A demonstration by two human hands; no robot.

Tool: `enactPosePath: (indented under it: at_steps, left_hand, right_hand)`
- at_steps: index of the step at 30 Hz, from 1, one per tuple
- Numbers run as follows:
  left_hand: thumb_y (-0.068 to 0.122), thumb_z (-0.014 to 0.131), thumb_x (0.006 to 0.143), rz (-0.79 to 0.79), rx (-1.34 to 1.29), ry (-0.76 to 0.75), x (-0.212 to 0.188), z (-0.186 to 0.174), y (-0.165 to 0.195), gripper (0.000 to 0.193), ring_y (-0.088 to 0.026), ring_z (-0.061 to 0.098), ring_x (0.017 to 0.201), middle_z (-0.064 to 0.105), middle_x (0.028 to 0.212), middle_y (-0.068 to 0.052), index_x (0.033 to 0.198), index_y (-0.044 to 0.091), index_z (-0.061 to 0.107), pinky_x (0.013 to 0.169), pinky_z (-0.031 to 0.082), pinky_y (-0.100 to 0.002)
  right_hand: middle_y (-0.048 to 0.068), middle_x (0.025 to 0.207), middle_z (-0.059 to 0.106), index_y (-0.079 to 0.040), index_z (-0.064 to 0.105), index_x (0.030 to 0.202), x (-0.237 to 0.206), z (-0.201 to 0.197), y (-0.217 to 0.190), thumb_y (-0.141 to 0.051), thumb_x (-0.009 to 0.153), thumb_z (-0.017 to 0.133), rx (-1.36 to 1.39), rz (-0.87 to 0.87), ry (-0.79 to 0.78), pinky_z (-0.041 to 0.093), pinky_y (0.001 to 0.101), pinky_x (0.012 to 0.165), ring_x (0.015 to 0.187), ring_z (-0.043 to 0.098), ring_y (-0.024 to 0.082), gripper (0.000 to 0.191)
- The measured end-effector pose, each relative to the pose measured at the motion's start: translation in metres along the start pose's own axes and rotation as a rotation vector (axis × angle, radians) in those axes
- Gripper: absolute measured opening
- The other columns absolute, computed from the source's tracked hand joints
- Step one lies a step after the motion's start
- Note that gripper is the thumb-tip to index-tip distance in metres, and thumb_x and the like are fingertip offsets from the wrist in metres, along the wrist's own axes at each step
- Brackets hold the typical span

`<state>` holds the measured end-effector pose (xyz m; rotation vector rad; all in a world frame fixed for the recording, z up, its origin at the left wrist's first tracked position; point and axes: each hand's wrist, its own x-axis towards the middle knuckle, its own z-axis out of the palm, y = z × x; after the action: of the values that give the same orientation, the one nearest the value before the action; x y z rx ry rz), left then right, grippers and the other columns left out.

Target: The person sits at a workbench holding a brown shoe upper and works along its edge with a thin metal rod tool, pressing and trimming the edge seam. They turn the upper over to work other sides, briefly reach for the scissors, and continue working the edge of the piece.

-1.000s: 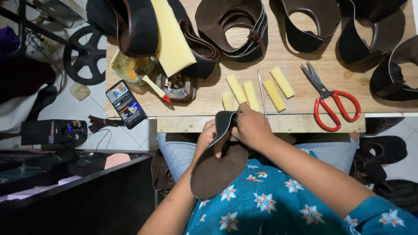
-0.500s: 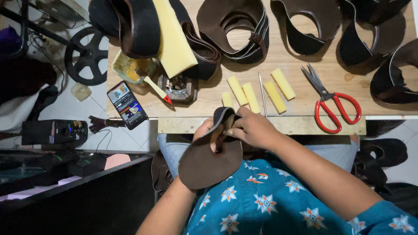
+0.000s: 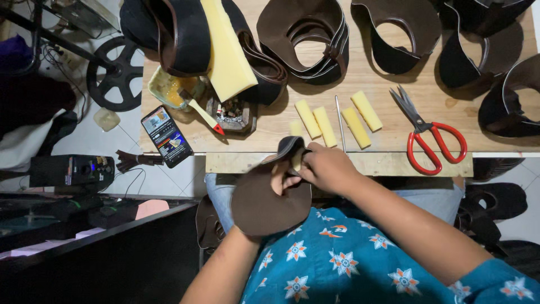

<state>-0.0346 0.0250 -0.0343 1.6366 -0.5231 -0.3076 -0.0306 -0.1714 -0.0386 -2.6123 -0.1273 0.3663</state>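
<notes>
A dark brown leather piece (image 3: 261,200), rounded and folded at its top, is held over my lap just below the table's front edge. My left hand (image 3: 279,179) is mostly hidden behind it, with only some fingers showing at the fold. My right hand (image 3: 326,169) pinches the folded top edge near a small yellow foam strip (image 3: 296,128). Several more yellow foam strips (image 3: 325,126) and a thin metal rod (image 3: 340,123) lie on the wooden table (image 3: 394,95) just beyond my hands.
Red-handled scissors (image 3: 430,141) lie at the right. Curved brown leather pieces (image 3: 306,34) and a yellow foam block (image 3: 225,50) fill the back of the table. A glue tub with a brush (image 3: 174,90), a small tray (image 3: 232,112) and a phone (image 3: 166,136) sit at the left.
The leather piece has turned from edge-on and narrow to broad and flat toward me, and it has shifted left. My right hand stays pinching its top fold.
</notes>
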Motion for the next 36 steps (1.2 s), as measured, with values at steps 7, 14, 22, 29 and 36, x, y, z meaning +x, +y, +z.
enactPosePath:
  at_steps: [7,14,22,29,36]
  left_hand:
    - [0.032,0.057,0.092,-0.446,-0.056,-0.014,0.034,0.005,-0.030,0.034,-0.014,0.067,0.093,0.062,0.110,-0.010,0.105,0.004,0.071,0.074,0.062,-0.026]
    - [0.030,0.066,0.088,0.139,0.343,-0.070,0.010,-0.005,0.033,0.035,-0.019,0.066,0.091,0.063,0.105,-0.012,0.109,0.002,0.069,0.078,0.057,-0.030]
    - [0.022,0.066,0.093,-0.290,-0.351,0.043,0.030,-0.001,0.013,0.031,-0.019,0.065,0.096,0.062,0.108,-0.011,0.115,0.001,0.067,0.084,0.054,-0.030]
    - [0.016,0.067,0.097,0.082,0.112,0.053,0.014,-0.007,0.023,0.028,-0.019,0.064,0.100,0.061,0.110,-0.011,0.121,0.000,0.065,0.090,0.052,-0.030]
    - [0.011,0.060,0.098,-0.394,-0.589,0.178,0.027,0.011,-0.030,0.025,-0.015,0.063,0.090,0.066,0.101,-0.007,0.123,0.005,0.061,0.081,0.053,-0.031]
  right_hand:
    - [0.013,0.109,0.063,-0.004,0.071,0.100,-0.008,-0.015,-0.006,-0.020,0.080,0.076,0.332,-0.116,0.362,0.053,0.0419,0.081,0.099,0.065,0.033,0.026]
    - [0.013,0.106,0.063,-0.006,0.072,0.089,0.015,-0.007,-0.004,-0.018,0.078,0.077,0.264,-0.025,0.367,0.053,0.0436,0.080,0.097,0.064,0.034,0.017]
    - [0.013,0.095,0.065,-0.005,0.071,0.080,0.021,0.005,-0.002,-0.018,0.074,0.079,0.047,-0.134,0.423,0.053,0.0475,0.071,0.082,0.066,0.036,0.016]
    - [0.013,0.093,0.068,-0.006,0.076,0.092,0.023,-0.006,0.005,-0.015,0.079,0.078,0.235,-0.117,0.367,0.054,0.0428,0.075,0.086,0.068,0.035,0.016]
    - [0.006,0.102,0.072,-0.006,0.073,0.110,0.008,-0.018,0.001,-0.011,0.081,0.074,0.757,-0.135,0.312,0.053,0.0308,0.084,0.095,0.069,0.020,0.030]
